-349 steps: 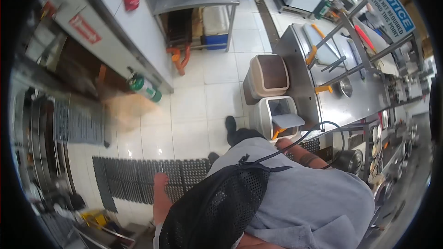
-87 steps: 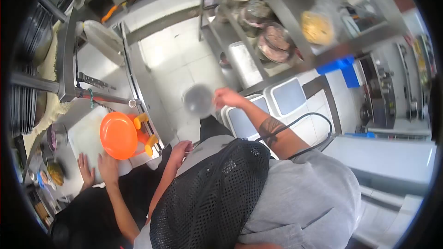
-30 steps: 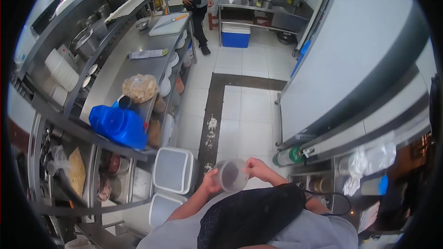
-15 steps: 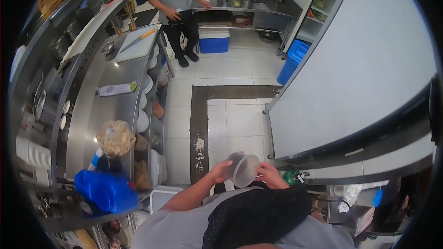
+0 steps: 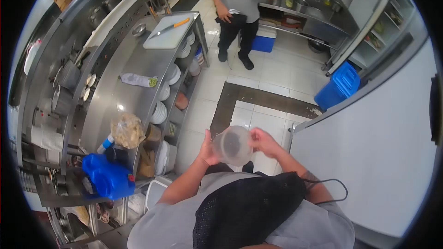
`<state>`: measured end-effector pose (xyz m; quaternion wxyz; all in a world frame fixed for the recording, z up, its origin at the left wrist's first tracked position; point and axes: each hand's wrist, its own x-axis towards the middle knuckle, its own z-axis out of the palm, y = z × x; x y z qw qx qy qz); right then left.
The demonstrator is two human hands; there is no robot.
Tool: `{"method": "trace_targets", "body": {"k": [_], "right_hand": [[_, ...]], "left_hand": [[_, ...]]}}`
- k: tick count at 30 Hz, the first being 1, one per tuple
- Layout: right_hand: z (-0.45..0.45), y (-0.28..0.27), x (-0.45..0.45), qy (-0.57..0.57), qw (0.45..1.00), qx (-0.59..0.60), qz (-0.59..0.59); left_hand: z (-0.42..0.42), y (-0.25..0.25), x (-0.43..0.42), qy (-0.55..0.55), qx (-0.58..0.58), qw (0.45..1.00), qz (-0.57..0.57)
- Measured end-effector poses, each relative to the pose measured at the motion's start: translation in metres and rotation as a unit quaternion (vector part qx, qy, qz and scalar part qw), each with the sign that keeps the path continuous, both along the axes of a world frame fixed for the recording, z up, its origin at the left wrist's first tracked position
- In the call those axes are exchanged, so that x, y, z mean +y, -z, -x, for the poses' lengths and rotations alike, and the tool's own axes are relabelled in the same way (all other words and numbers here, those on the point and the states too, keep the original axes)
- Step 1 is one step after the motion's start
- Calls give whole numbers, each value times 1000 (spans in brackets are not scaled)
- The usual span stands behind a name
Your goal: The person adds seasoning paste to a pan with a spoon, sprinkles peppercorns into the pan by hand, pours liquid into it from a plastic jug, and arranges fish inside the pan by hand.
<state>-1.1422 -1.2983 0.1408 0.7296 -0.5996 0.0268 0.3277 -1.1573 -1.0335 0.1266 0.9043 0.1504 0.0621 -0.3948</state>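
A round translucent plastic tub (image 5: 234,147) is held in front of my body, its side facing up toward me. My left hand (image 5: 209,151) grips its left side, thumb pointing up along the wall. On the opposite side, my right hand (image 5: 261,141) pinches the tub near its edge. The fingers beneath the tub are partly hidden. I see nothing clearly inside it, only a dark patch showing through the plastic.
To the left runs a steel counter (image 5: 110,83) with a blue jug (image 5: 105,175), a bag of pale pieces (image 5: 127,130), a wrapped vegetable (image 5: 138,80) and a knife (image 5: 173,26) on a white board (image 5: 159,39). Another person (image 5: 242,4) stands ahead. A blue bin (image 5: 339,85) stands right.
My view has swung to the right. Both hands still hold the tub, now turned and raised slightly. The other person has stepped closer and lifted one hand.
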Motion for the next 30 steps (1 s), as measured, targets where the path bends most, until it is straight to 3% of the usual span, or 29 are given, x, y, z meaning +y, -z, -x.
{"method": "trace_targets", "body": {"k": [1,3,6,7,8,9,11,15,17,19,21,24,27,30], "right_hand": [[-24,-10,3,-11,1000,9,3],[-70,-25,15,-110,981,-148,52],[-123,-14,36,-156,965,-205,54],[-136,-9,42,-159,965,-199,55],[-146,-6,47,-169,968,-178,59],[-161,-7,51,-179,968,-162,67],[-182,-13,58,-163,970,-152,93],[-213,-15,57,-88,972,-131,175],[-228,-23,55,-99,975,-60,191],[-234,-18,57,0,998,51,26],[-247,-9,66,19,997,62,33],[-281,-17,83,37,994,102,5],[-337,-11,84,52,994,90,20],[-404,-19,85,41,997,67,-4]], "left_hand": [[-1,3,-2,-11,9,1000,3],[-11,7,-6,-37,53,998,-10],[-31,16,-11,-112,58,989,76],[-36,20,-7,-143,41,983,106],[-45,34,4,-148,87,984,45],[-59,35,14,-148,88,984,53],[-96,36,26,-111,1,994,-6],[-153,40,37,-93,-24,994,61],[-179,37,41,-111,2,992,60],[-205,38,44,-130,34,990,49],[-236,50,49,-128,44,987,82],[-285,65,49,-139,40,989,19],[-339,63,50,-164,22,985,-44],[-399,39,52,-201,9,980,-9]]}}
